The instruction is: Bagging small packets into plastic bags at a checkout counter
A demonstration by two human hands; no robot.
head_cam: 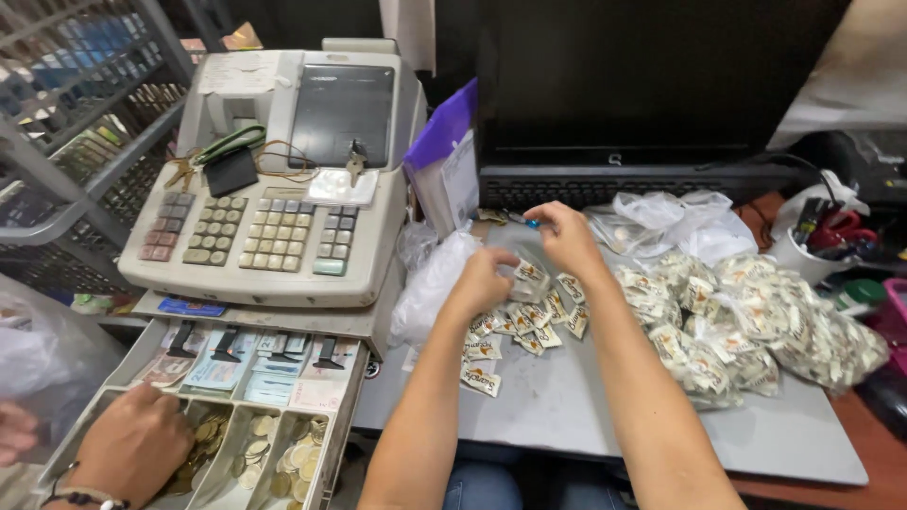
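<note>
A grey tabletop (586, 416) lies bare toward its near edge — open room there. At its left edge stands a cash register (274, 179), its drawer (217, 416) open, another person's hand (132, 444) in the coins. A heap of small sachets (746, 321) crowds the right. The left hand (482, 281), fingers curled, and the right hand (565, 236) both pinch one sachet (529, 274) above a loose row.
</note>
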